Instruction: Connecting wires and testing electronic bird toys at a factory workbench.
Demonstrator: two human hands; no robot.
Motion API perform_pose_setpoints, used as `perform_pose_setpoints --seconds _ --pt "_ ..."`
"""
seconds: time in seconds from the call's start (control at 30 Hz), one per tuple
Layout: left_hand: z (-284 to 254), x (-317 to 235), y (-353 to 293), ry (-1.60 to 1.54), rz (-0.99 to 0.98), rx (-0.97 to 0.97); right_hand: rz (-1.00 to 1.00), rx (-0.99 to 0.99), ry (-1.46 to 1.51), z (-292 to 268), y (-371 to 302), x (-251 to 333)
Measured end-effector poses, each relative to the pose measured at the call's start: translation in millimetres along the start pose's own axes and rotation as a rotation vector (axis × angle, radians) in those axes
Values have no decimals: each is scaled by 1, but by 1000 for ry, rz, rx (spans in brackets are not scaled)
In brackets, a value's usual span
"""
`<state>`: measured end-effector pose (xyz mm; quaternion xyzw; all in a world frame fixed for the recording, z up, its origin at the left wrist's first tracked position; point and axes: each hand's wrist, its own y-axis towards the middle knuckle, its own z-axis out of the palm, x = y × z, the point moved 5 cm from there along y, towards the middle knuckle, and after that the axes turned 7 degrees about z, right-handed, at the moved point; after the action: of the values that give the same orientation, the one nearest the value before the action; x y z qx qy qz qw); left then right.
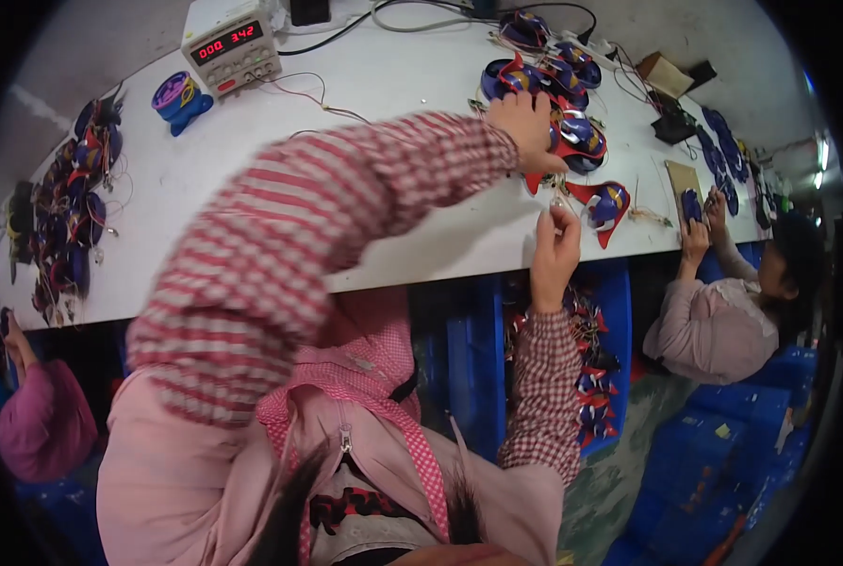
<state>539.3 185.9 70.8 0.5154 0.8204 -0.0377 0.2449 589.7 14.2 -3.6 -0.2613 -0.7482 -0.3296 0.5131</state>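
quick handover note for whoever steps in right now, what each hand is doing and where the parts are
Left hand: reached across the white table, resting on a red and blue wired part at the near end of a row of them; grip not clear.
Right hand: at the table's front edge, fingertips pinched on a small wire end beside another red and blue part.
Parts: a row at the table's far right, a pile at the left end, more in the blue bin under the table.
Meter with red digits at the far edge.
Done and left: cannot tell which parts are finished.
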Motion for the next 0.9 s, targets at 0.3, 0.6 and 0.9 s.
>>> perform_pose_setpoints --seconds 0.3,0.6,0.9 --pt "56 4 6 270 -85 -109 -5 -68 130 -25 -31 -22" --pt "18 -39 -107 75 93 21 -300 0 -149 -22 60 20" --pt "19 -32 -203 -55 126 -90 -774 355 -1103 76 125 31"
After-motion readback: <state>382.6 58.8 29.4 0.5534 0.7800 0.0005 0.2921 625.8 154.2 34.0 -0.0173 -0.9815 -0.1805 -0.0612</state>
